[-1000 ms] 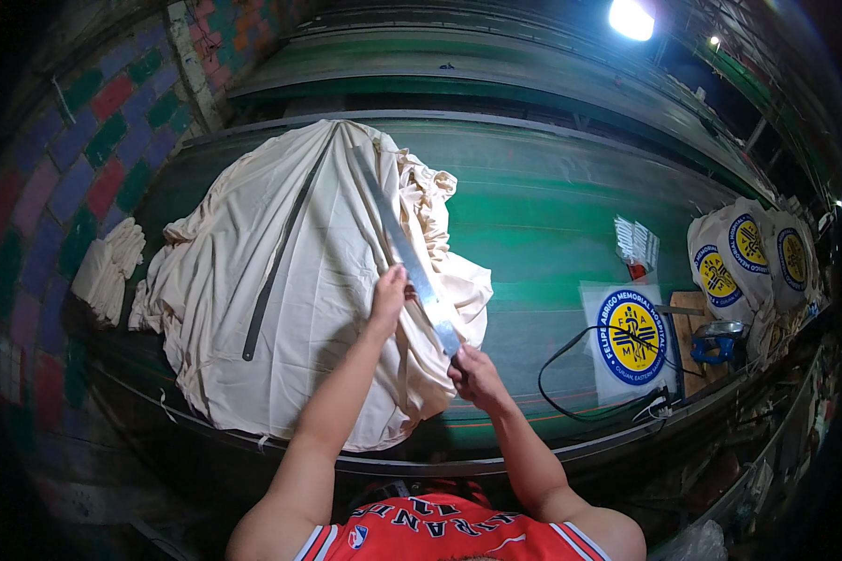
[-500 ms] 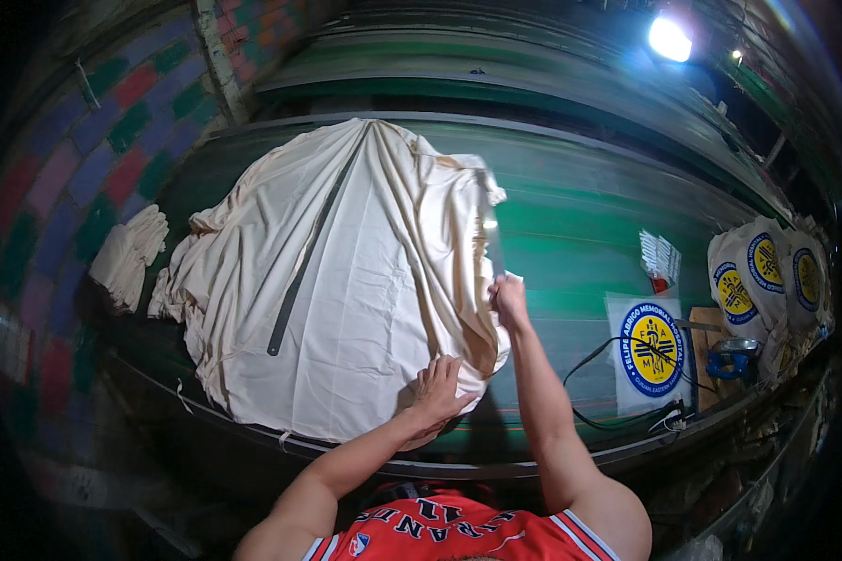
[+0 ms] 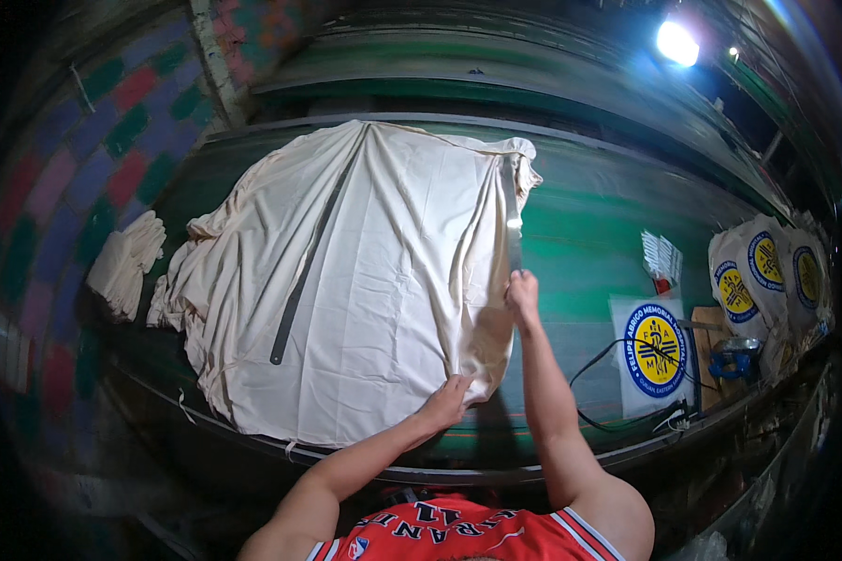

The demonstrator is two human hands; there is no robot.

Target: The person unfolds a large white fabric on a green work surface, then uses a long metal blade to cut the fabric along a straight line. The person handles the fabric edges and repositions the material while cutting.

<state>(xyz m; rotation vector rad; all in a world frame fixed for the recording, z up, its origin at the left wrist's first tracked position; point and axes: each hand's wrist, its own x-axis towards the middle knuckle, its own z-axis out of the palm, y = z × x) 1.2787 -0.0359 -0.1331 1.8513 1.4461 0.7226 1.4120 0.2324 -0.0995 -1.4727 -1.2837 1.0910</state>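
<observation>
A large cream cloth [image 3: 374, 280] lies spread over the green table, smoother in its middle and gathered in folds at its left and right sides. My right hand [image 3: 524, 297] is closed round the near end of a long metal ruler [image 3: 514, 220], whose far part lies along the cloth's right edge. Near the cloth's front right corner, my left hand [image 3: 447, 402] pinches the fabric, fingers closed. A second ruler [image 3: 299, 304], dark with a hole in its near end, rests lengthwise on the cloth, its far part partly covered by folds.
Rolled cream fabric [image 3: 126, 262] sits at the table's left end. On the right lie a sheet with a round blue-and-yellow emblem [image 3: 654, 348], a black cord [image 3: 597, 360], a blue-handled tool [image 3: 732, 360] on a board, and a pile of emblem-printed cloths [image 3: 762, 271]. A painted brick wall stands at left.
The ruler in my right hand has moved right, drawing the cloth's far right part outward and flattening its folds. My left hand has shifted slightly right and now pinches the fabric.
</observation>
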